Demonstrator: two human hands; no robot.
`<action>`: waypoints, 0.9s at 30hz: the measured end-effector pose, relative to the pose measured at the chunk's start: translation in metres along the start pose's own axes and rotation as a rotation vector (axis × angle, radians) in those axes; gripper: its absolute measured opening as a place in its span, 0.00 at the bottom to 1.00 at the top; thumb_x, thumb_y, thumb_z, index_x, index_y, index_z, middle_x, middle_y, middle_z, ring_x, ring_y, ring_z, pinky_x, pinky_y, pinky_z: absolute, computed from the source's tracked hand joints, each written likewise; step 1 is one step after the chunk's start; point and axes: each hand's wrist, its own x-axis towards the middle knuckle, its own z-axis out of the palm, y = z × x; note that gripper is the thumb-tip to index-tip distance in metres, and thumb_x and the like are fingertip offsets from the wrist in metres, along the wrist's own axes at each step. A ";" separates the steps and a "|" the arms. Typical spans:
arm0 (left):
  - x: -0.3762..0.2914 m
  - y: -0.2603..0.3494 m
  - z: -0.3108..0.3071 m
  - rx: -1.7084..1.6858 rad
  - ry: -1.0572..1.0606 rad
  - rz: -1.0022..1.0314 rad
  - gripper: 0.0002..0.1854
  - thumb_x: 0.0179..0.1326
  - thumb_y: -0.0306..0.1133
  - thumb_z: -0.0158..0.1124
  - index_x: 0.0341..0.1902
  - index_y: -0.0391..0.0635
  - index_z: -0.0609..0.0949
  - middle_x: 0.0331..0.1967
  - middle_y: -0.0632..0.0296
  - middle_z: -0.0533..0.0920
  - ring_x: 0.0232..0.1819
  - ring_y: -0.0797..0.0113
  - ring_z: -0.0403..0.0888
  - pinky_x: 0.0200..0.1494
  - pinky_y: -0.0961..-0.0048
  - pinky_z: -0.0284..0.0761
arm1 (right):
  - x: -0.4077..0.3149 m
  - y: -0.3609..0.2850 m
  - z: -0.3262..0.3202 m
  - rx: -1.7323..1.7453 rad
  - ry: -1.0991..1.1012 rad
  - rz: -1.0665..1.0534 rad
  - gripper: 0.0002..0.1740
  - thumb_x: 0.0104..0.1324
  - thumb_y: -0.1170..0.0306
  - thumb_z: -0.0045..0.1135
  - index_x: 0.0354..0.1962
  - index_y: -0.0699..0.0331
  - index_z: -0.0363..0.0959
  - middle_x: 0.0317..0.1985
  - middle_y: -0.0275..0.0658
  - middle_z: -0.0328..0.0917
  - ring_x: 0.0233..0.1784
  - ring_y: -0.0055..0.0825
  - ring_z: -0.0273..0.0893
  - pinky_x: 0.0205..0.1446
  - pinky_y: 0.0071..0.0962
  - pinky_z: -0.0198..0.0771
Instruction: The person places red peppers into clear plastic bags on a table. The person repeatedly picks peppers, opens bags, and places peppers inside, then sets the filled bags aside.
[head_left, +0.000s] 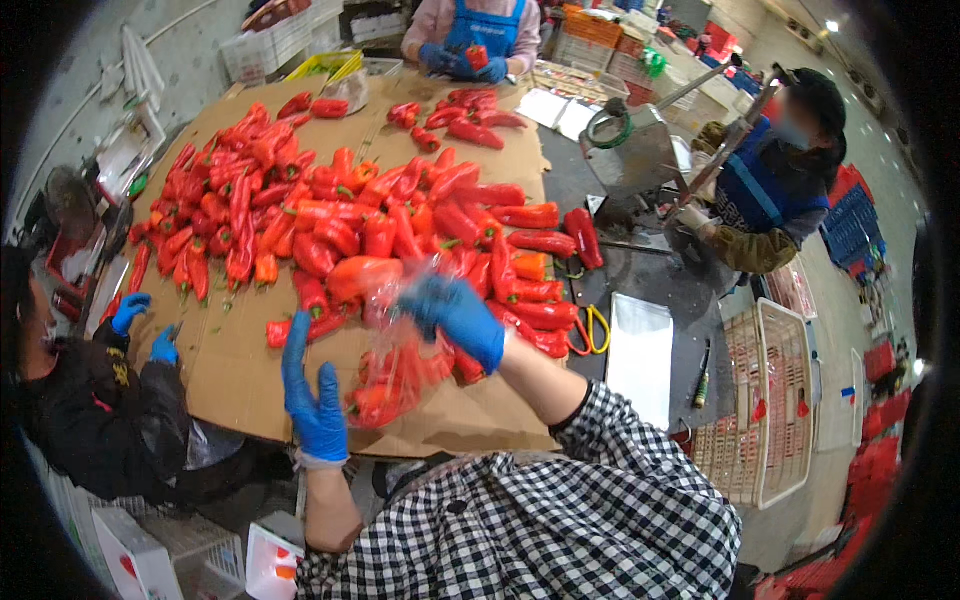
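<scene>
My right hand (465, 319), in a blue glove, grips the gathered top of a clear plastic bag (401, 337). Several red peppers (379, 401) show through the film in its lower part, which hangs over or rests on the cardboard; I cannot tell which. To the left of the bag is my left hand (315, 405), also gloved in blue, with thumb and fingers apart and nothing in it. A large heap of red peppers (337, 217) spreads beyond both hands over the cardboard sheet (232, 375). Blur hides the fingertips of my right hand.
Yellow-handled scissors (598, 330), a stack of clear bags (641, 356) and a slim tool (703, 375) lie at right. A plastic crate (765, 405) stands beyond them. A co-worker's gloved hands (150, 330) are at left; other people stand opposite and by a metal device (634, 157).
</scene>
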 end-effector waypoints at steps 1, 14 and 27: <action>-0.008 -0.023 -0.007 -0.025 0.060 -0.064 0.26 0.68 0.38 0.54 0.64 0.35 0.68 0.62 0.53 0.71 0.64 0.61 0.67 0.67 0.66 0.58 | 0.019 0.000 -0.019 0.011 0.076 -0.096 0.15 0.67 0.60 0.53 0.38 0.65 0.76 0.27 0.35 0.77 0.22 0.20 0.70 0.26 0.21 0.66; -0.093 -0.148 0.012 0.172 0.010 -0.483 0.10 0.61 0.30 0.60 0.44 0.41 0.84 0.43 0.57 0.84 0.45 0.66 0.82 0.50 0.71 0.75 | 0.098 0.002 -0.232 -1.024 0.999 -0.500 0.07 0.62 0.71 0.55 0.36 0.65 0.75 0.33 0.45 0.78 0.36 0.33 0.76 0.41 0.31 0.70; -0.083 -0.141 0.016 0.408 0.075 -0.327 0.23 0.57 0.32 0.65 0.58 0.45 0.76 0.58 0.53 0.73 0.61 0.57 0.70 0.62 0.66 0.66 | -0.080 0.120 -0.060 -1.169 0.613 -0.097 0.48 0.44 0.49 0.71 0.64 0.45 0.62 0.69 0.47 0.53 0.73 0.51 0.45 0.69 0.64 0.36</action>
